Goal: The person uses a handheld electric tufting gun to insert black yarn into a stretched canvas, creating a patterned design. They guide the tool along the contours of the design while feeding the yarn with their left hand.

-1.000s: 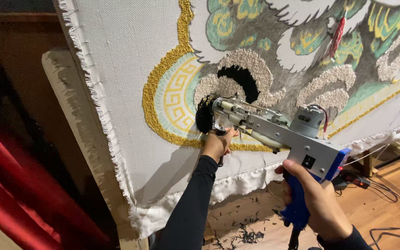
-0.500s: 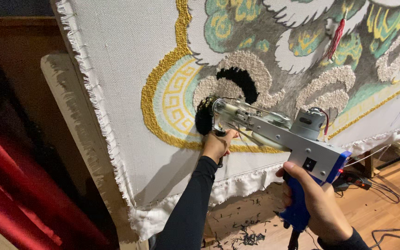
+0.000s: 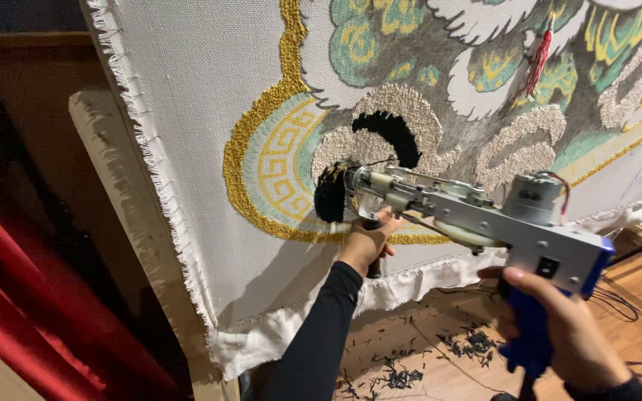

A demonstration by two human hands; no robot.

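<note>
A silver tufting gun [image 3: 484,219] with a blue handle is pressed nose-first against a stretched cloth [image 3: 195,148]. Its tip meets a black tufted patch [image 3: 330,194] beside a gold and pale green ring pattern [image 3: 273,167]. My left hand [image 3: 369,241], in a black sleeve, grips the gun's front handle just under the nose. My right hand [image 3: 559,334] wraps the blue rear grip at the lower right. The cloth bears a tufted design in cream, grey, green and yellow.
A red tassel [image 3: 538,59] hangs on the cloth at the upper right. Dark yarn clippings [image 3: 395,371] litter the wooden floor [image 3: 633,312] below the cloth, with black cables [image 3: 633,304] at the right. A pale frame post [image 3: 124,215] and red fabric [image 3: 31,312] stand at the left.
The gun and both hands stay almost in place. The nose has shifted very slightly along the black patch.
</note>
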